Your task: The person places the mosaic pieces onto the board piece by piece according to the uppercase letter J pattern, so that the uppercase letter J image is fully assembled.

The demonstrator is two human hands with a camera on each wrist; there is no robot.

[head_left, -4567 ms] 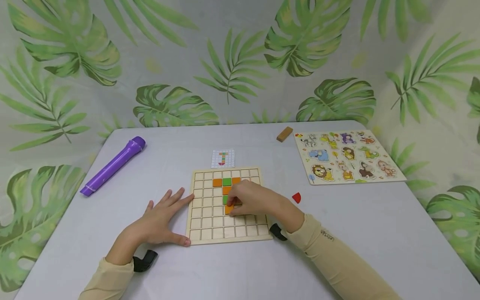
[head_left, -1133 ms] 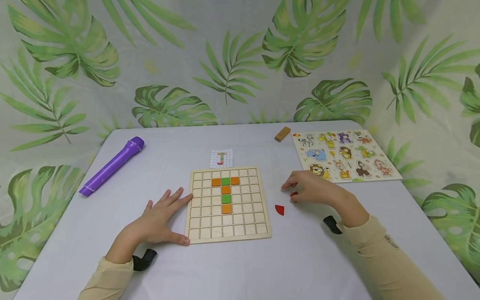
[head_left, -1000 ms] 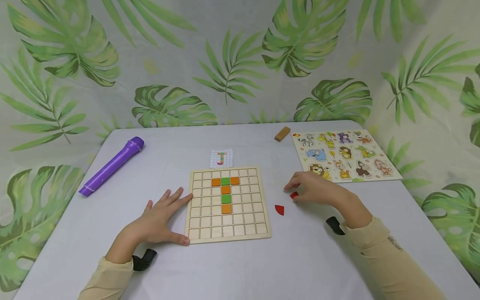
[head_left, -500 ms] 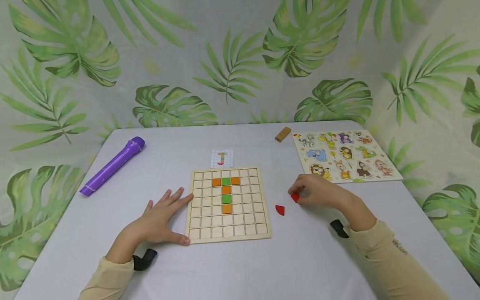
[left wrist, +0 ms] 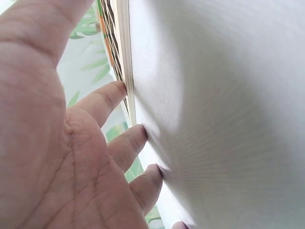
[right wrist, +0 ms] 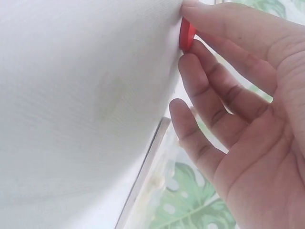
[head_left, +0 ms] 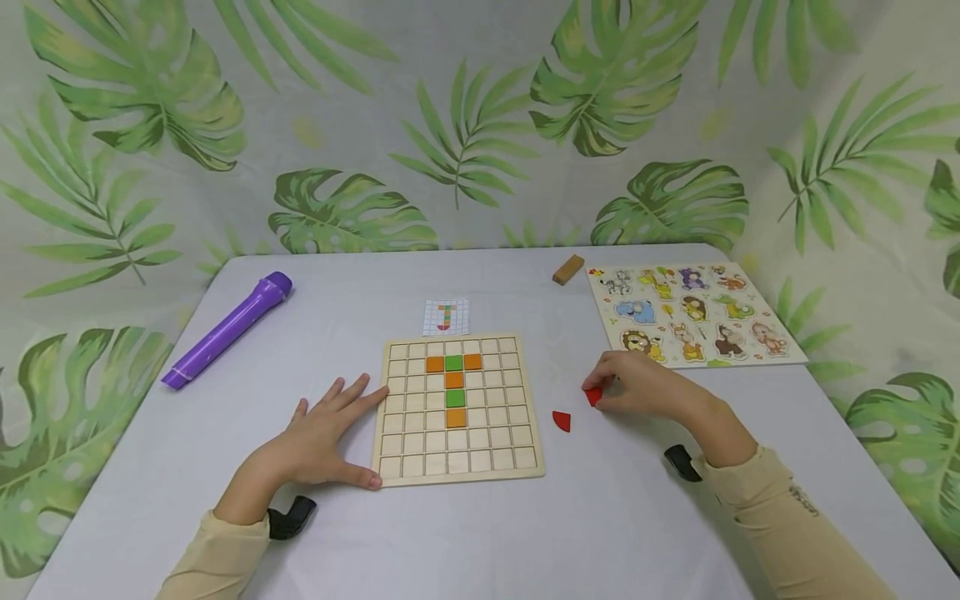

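My left hand (head_left: 315, 442) lies spread at the left side of a wooden grid board (head_left: 401, 421), thumb and a fingertip touching its edge. In the left wrist view, fingertips (left wrist: 120, 89) meet the board's side. Orange and green square tiles, among them a green tile (head_left: 454, 398), form a T in the grid. Right of the board, my right hand (head_left: 637, 385) pinches a red quarter-circle tile (head_left: 593, 396) at the tabletop. Thumb and fingers are around that red tile (right wrist: 187, 36) in the right wrist view. A second red quarter-circle tile (head_left: 562, 421) lies nearer the board.
Behind the board is a small pattern card (head_left: 446, 317) with a coloured J. A purple microphone (head_left: 228, 329) lies at the left. Toward the back right are a wooden block (head_left: 568, 270) and an animal puzzle board (head_left: 693, 315), close behind my right hand.
My right hand has left the orange tile on the board and moved right to the red tile, drawing its fingers together around it. The left hand stays in place.
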